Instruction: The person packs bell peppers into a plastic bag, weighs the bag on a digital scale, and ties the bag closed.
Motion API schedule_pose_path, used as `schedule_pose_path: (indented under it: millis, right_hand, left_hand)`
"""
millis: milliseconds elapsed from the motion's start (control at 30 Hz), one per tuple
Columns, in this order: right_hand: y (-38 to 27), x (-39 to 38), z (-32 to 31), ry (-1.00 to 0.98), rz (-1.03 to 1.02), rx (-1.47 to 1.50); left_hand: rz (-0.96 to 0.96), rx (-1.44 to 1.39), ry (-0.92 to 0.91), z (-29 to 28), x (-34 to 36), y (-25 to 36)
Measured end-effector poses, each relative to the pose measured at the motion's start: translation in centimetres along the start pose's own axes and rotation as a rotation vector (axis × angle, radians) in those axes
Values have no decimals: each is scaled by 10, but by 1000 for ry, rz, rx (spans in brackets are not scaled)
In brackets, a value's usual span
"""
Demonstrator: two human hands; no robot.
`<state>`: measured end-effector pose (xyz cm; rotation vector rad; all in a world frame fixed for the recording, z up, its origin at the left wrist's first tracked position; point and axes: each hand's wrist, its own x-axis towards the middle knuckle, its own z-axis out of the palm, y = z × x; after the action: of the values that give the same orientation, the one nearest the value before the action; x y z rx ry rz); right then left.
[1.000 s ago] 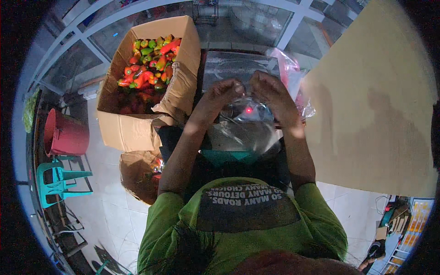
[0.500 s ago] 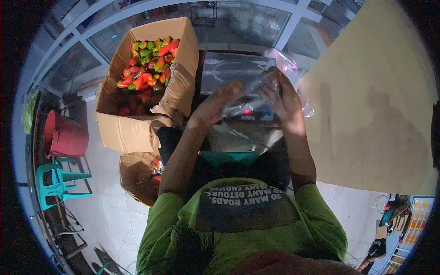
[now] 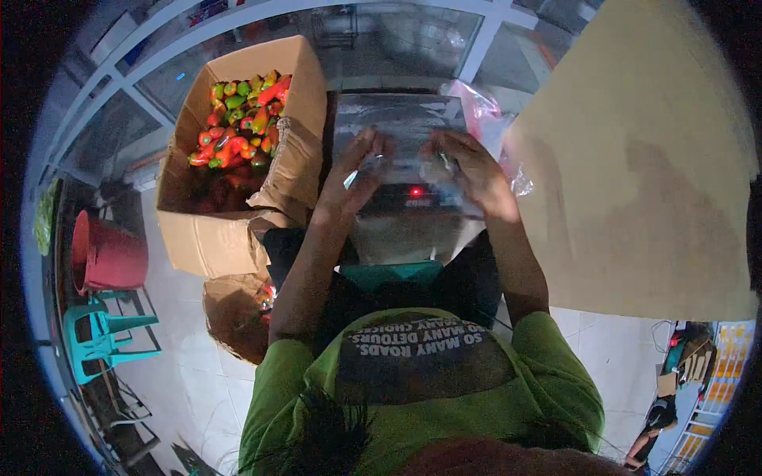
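Observation:
A thin clear plastic bag (image 3: 442, 164) is stretched between my two hands, hard to see where it is see-through. My left hand (image 3: 353, 170) has its fingers curled on one side of the bag, with a bright glint of plastic at the palm. The bag's other side is gripped by my right hand (image 3: 470, 168), whose fingers are bent inward and slightly blurred. Both hands are above the near part of a weighing scale (image 3: 397, 113) with a flat metal platform. A red light glows on the scale's dark front panel (image 3: 417, 200).
Left of the scale, a tall cardboard box (image 3: 210, 244) holds many red and green peppers (image 3: 238, 119). Below it sits a smaller carton (image 3: 230, 313). A tan board (image 3: 635, 174) stands at the right, beside pinkish plastic bags (image 3: 480, 107). Farther left are a red bin (image 3: 111, 250) and teal chair (image 3: 107, 337).
Both hands have shifted left relative to the scale, and the plastic between them looks more gathered toward the fingers. The whole view has shifted slightly.

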<state>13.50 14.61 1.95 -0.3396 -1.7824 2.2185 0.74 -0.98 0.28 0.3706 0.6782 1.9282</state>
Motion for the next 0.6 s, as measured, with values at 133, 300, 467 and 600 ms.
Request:
schedule_pose_path:
  millis: [133, 300, 467, 600]
  right_hand:
    - [-6, 5, 16, 73, -172, 487]
    - [-7, -3, 0, -120, 36, 433]
    - [2, -17, -17, -356, 211, -357]
    - [17, -13, -13, -126, -61, 116]
  left_hand:
    - [13, 484, -56, -2, -10, -13]
    - [-152, 134, -375, -36, 0, -5]
    - [87, -35, -96, 10, -3, -5]
    - [-111, -251, -491, -22, 1, -6]
